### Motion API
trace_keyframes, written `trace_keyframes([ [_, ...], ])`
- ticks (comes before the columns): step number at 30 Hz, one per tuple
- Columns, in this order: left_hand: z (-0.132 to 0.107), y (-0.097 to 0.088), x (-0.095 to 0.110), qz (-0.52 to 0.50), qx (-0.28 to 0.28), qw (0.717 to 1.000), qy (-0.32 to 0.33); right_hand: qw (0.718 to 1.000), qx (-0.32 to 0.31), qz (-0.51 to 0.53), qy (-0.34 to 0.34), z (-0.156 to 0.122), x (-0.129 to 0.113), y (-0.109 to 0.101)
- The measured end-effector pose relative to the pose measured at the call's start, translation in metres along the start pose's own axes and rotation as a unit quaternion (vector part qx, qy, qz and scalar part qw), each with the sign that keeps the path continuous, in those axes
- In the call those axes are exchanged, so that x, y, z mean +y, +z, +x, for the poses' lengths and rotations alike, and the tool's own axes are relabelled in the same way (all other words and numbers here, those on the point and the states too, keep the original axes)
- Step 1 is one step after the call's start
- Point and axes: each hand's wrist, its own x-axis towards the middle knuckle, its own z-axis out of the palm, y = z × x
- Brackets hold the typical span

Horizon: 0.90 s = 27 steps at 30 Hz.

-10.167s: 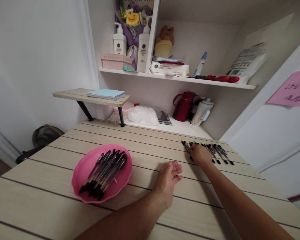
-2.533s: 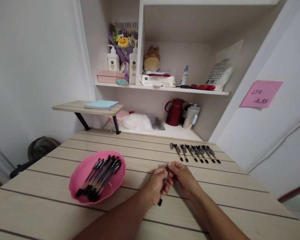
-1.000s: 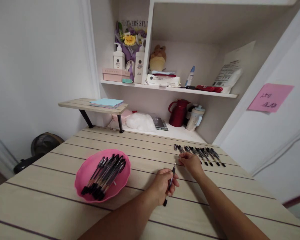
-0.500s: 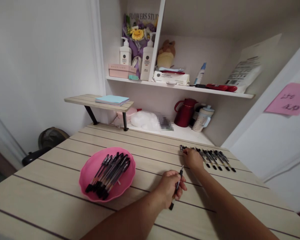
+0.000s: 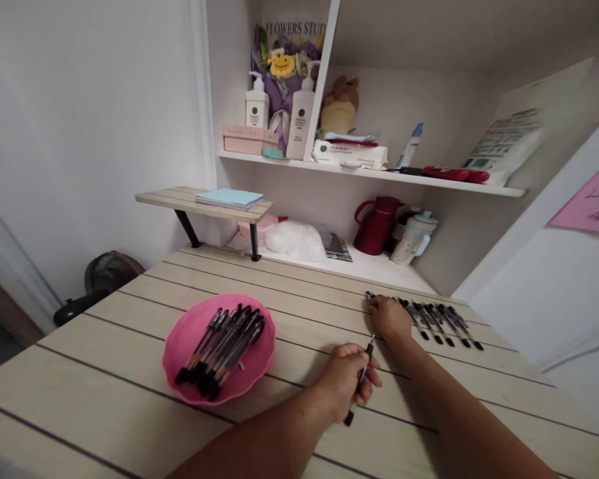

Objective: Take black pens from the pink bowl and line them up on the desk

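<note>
1. Head view: the left hand (image 5: 348, 378) pinches a pen (image 5: 367, 359), its long body slanting, tip pointing away, toward the right hand (image 5: 392, 318).
2. The right hand is nearer the row of pens (image 5: 445, 316), just to its right; I cannot tell what it pinches.
3. Far beyond both hands, a sign (image 5: 295, 28) says "FLOWERS STUD".

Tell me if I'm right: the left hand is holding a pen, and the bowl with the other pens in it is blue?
Not blue: the head view shows the bowl is pink. The left hand is holding a pen, and other pens are in the bowl.
</note>
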Motion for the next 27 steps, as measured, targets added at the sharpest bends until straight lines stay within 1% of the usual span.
trace_keyframes([
  [3,0.0,0.0,0.0,0.006,0.002,1.0,0.003,1.0,-0.006,0.006,0.009,-0.001,0.0,-0.003],
  [7,-0.001,-0.001,-0.002,-0.003,0.002,1.0,0.003,0.999,0.001,0.03,0.02,-0.009,0.004,-0.013],
  [9,-0.001,-0.001,-0.002,-0.024,-0.002,1.0,0.003,0.998,0.005,0.067,0.012,-0.018,0.009,-0.019],
  [11,0.0,0.0,0.0,-0.065,-0.001,0.998,0.021,0.99,-0.008,0.138,-0.012,-0.032,0.013,-0.024],
  [13,0.002,0.0,0.002,-0.127,0.01,0.99,0.063,0.968,-0.058,0.244,-0.027,-0.054,0.015,-0.027],
  [15,0.005,-0.001,0.006,-0.196,0.036,0.973,0.113,0.923,-0.135,0.36,-0.012,-0.08,0.013,-0.028],
  [17,0.008,-0.004,0.008,-0.243,0.064,0.958,0.139,0.872,-0.203,0.444,-0.01,-0.107,0.007,-0.027],
  [18,0.009,-0.006,0.009,-0.256,0.074,0.953,0.142,0.852,-0.224,0.473,-0.008,-0.118,0.002,-0.026],
  [19,0.01,-0.007,0.01,-0.263,0.077,0.951,0.141,0.838,-0.236,0.492,-0.016,-0.128,-0.002,-0.025],
  [20,0.01,-0.009,0.01,-0.264,0.076,0.952,0.137,0.831,-0.235,0.503,-0.027,-0.136,-0.008,-0.025],
  [22,0.01,-0.011,0.011,-0.262,0.066,0.954,0.131,0.828,-0.22,0.513,-0.047,-0.144,-0.017,-0.025],
  [24,0.009,-0.011,0.012,-0.258,0.061,0.955,0.13,0.833,-0.205,0.511,-0.057,-0.146,-0.023,-0.026],
  [26,0.009,-0.011,0.014,-0.255,0.065,0.957,0.126,0.847,-0.187,0.493,-0.064,-0.142,-0.027,-0.026],
  [27,0.009,-0.011,0.015,-0.251,0.069,0.958,0.12,0.86,-0.169,0.477,-0.068,-0.138,-0.028,-0.027],
])
